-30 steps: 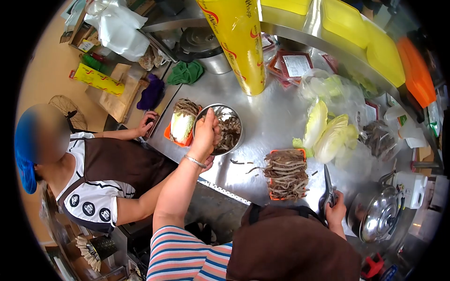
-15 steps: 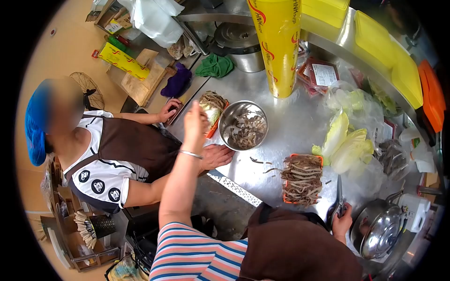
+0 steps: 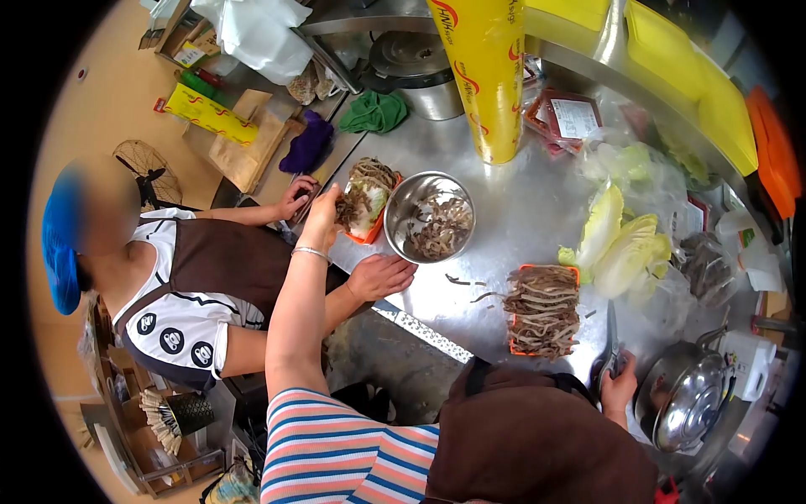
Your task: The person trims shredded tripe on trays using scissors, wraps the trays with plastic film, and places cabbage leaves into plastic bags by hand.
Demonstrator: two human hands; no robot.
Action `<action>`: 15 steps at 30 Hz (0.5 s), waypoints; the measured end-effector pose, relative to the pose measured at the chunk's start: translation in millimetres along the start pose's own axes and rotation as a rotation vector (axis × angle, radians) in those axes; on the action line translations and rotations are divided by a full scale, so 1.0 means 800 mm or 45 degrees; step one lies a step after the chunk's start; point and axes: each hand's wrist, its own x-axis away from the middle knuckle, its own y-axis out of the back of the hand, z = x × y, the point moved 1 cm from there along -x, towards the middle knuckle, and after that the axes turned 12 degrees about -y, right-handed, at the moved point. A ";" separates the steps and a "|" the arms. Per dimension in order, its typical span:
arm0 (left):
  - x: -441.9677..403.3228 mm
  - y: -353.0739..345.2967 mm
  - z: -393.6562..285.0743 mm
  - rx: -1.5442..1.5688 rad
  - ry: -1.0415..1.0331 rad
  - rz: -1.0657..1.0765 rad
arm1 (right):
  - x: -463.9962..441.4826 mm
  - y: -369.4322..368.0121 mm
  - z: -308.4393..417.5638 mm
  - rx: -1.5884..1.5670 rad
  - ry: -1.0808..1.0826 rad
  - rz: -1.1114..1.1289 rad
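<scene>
My left hand (image 3: 321, 215), with a bracelet at the wrist, reaches far across the table. Its fingers are closed on a small bunch of brown mushroom-like strips (image 3: 348, 207), at the near-left edge of an orange tray (image 3: 366, 238) holding pale cabbage and more strips. Beside that tray, a steel bowl (image 3: 400, 233) contains loose cut strips. Down at the right, my right hand (image 3: 620, 385) grips scissors (image 3: 612, 340), blades pointing away from me. A second orange tray (image 3: 574, 274), heaped with long brown strips (image 3: 544, 311), sits between my arms.
A co-worker in a brown apron (image 3: 243, 260) stands at the left, one hand (image 3: 382, 277) flat beside the bowl. Cabbage leaves (image 3: 630, 244) and plastic bags lie right. A lidded pot (image 3: 684, 399) is near my right hand; a yellow film roll (image 3: 487, 84) stands at the back.
My left hand has moved left and down from above the far tray to its edge, where the strips in its fingers now show. My right hand still holds the scissors.
</scene>
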 end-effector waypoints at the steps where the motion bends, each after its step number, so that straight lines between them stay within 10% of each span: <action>1: -0.003 0.006 0.002 -0.030 0.020 0.019 | 0.000 0.000 0.000 0.006 -0.007 0.005; 8: -0.009 0.040 0.021 -0.073 0.051 -0.018 | 0.000 -0.001 -0.001 0.025 -0.010 0.016; 15: -0.025 0.063 0.058 -1.260 -0.576 -0.057 | 0.002 0.003 0.007 -0.008 -0.016 0.040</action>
